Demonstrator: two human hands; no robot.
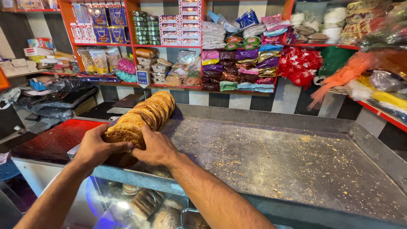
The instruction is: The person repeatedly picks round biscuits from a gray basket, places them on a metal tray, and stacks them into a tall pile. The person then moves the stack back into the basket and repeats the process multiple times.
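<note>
At the near left corner of the metal tray (296, 169), a long row of browned rusk slices (144, 114) lies on edge, running from that corner away toward the tray's back wall. Both hands clamp the near end of the row: the left hand (95, 146) cups the outer side of the front slices, its fingers (121, 146) curled closed against the crust, and the right hand (157, 148) presses in from the tray side, fingers closed over the top and flank of the same slices.

Step in hand, as judged: a batch of slices at the near end is being gathered and squeezed together. Any lift from this grip would call for even pressure from both sides, since loose slices stood on edge could fan out or drop from the middle (crumbs already cover most of the tray, so the product sheds readily).

Right of the row, the tray surface carries only scattered crumbs. Behind the tray, red shelves (169, 44) carry packets and boxes. Below the tray's front edge, a glass case (144, 203) shows more baked goods.

Not determinable: the count of slices gripped, the thumbs' positions behind the row, and the dark item under the left hand. Both forearms are cut off by the frame's lower edge.
</note>
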